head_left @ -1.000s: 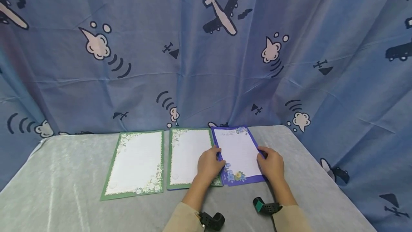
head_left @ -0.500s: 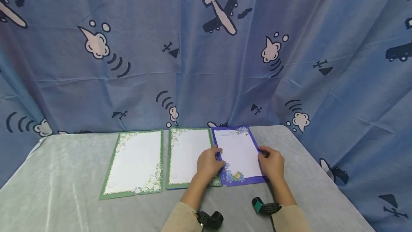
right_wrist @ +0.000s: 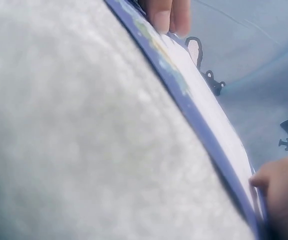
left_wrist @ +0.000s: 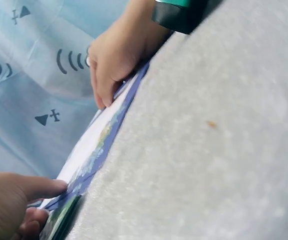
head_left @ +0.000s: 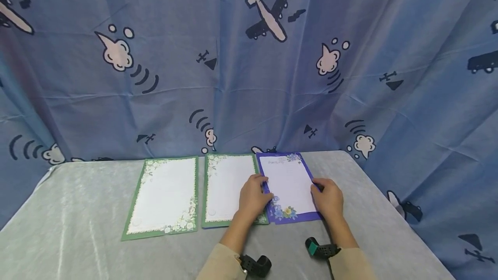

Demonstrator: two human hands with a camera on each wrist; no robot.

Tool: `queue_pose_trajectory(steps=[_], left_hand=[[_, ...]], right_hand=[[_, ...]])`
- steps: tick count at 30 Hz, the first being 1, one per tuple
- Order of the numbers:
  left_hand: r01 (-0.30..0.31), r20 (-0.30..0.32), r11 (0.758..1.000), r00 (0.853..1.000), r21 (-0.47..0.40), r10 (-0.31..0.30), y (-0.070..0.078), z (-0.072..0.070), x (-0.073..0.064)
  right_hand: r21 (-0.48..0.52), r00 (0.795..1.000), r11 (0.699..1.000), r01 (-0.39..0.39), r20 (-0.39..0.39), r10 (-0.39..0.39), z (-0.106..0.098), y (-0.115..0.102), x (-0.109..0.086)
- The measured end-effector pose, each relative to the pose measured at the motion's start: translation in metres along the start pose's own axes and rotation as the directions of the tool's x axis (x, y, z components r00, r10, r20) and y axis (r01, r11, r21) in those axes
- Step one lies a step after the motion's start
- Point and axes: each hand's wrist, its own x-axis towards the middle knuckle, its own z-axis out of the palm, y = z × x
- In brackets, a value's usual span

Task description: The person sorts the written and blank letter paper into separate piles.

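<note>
At three o'clock of the middle green-bordered sheet (head_left: 227, 189), the purple-bordered sheet (head_left: 288, 184) slightly overlaps it; your left hand (head_left: 252, 194) pinches its nine-o'clock edge, your right hand (head_left: 329, 198) its three-o'clock edge, probably to steady both sides evenly.

High head view, close wrist views — hands (head_left: 252, 197) in all

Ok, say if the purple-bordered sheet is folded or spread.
Spread: the purple-bordered sheet shows its white face between left hand and right hand, no fold visible.
</note>
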Motion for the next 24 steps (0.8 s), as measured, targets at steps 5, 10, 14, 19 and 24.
queue_pose_trajectory(steps=[5, 10, 14, 19, 24], left_hand=[[0.023, -0.001, 0.985, 1.0, -0.174, -0.024, -0.001, -0.009, 0.001], [0.053, 0.103, 0.967, 0.994, -0.25, -0.027, -0.002, -0.028, -0.001], [0.044, 0.11, 0.975, 0.994, -0.217, -0.021, -0.004, -0.05, -0.005], [0.019, 0.055, 0.992, 0.998, -0.125, -0.012, -0.006, -0.079, -0.009], [0.016, 0.003, 0.997, 1.0, -0.071, -0.015, -0.019, -0.103, -0.015]], right_hand=[[-0.006, 1.0, 1.0, 0.014, 0.006, -0.014, 0.004, 0.0, 0.002], [-0.017, 1.0, 1.0, 0.012, 0.005, -0.012, 0.004, 0.002, 0.003], [-0.017, 1.0, 1.0, 0.021, 0.012, -0.021, 0.002, 0.004, 0.004], [-0.015, 1.0, 1.0, 0.006, 0.007, -0.006, 0.002, 0.005, 0.005], [-0.018, 1.0, 1.0, 0.004, 0.023, -0.004, 0.003, 0.005, 0.005]])
